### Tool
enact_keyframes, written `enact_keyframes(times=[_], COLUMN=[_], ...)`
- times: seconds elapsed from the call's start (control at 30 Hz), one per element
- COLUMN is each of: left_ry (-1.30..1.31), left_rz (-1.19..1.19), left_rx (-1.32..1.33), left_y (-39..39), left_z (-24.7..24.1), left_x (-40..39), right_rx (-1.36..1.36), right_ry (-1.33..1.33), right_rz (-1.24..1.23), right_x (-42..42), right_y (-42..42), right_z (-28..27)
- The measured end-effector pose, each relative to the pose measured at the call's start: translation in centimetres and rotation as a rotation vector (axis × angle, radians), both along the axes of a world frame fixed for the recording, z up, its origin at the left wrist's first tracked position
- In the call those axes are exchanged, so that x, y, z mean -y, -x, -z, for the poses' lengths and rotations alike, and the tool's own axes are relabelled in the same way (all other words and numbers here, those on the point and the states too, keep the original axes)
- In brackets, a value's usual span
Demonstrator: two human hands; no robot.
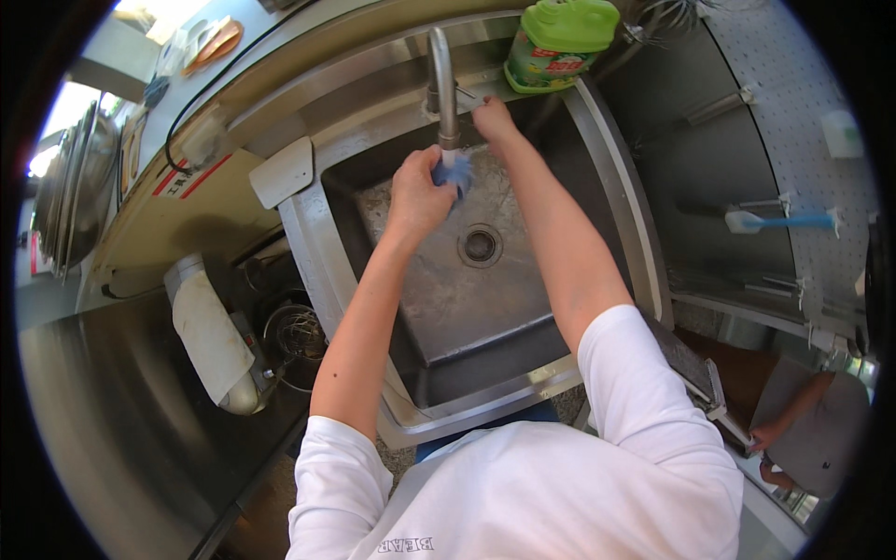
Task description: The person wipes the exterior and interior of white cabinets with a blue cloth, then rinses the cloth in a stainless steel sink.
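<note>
My left hand (420, 192) holds a blurred blue cloth or scrubber (458, 173) directly below the spout of the metal faucet (439, 63). A whitish stream of water (449, 155) runs from the spout onto it. By the tip of the faucet lever (465, 92), my right hand (495, 120) has its fingers curled; whether they touch the lever is hard to see. Both arms reach over a deep stainless steel sink (448, 301), whose round drain (480, 245) shows between them.
A green detergent jug (560, 52) stands on the sink's back right corner. To the left are a white stand mixer (213, 336) and a whisk in a bowl (301, 339). A blue-handled spatula (780, 221) hangs on the pegboard at right. Another person (805, 420) is at lower right.
</note>
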State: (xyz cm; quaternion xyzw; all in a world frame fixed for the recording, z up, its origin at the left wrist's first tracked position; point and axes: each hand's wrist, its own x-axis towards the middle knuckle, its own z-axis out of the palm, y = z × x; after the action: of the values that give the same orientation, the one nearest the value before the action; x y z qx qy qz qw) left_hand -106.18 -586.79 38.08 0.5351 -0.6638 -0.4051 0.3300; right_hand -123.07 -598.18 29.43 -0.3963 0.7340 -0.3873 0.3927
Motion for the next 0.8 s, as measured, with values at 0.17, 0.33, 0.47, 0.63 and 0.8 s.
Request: enact_keyframes(times=[0.17,0.33,0.47,0.63,0.8], left_ry=[-0.180,-0.393,-0.506,-0.538,-0.547], left_rz=[-0.111,-0.166,-0.220,-0.259,-0.261], left_rx=[-0.135,-0.421,-0.594,-0.578,-0.601], left_y=[-0.8,-2.6,-3.6,-5.0,-5.3], left_z=[-2.5,-4.5,-5.7,-6.3,-6.3], left_x=[-1.2,-2.9,-4.3,-5.4,-6.7], right_rx=[0.249,-0.071,0.235,-0.349,-0.977], right_ry=[-0.061,0.052,0.197,0.512,0.463], right_rz=[-0.108,-0.297,-0.246,-0.202,-0.549], right_x=[5.5,6.2,3.5,0.4,-0.5], right_y=[0.5,0.0,0.3,-0.2,0.5], right_z=[1.4,-2.6,0.4,-0.2,-2.9])
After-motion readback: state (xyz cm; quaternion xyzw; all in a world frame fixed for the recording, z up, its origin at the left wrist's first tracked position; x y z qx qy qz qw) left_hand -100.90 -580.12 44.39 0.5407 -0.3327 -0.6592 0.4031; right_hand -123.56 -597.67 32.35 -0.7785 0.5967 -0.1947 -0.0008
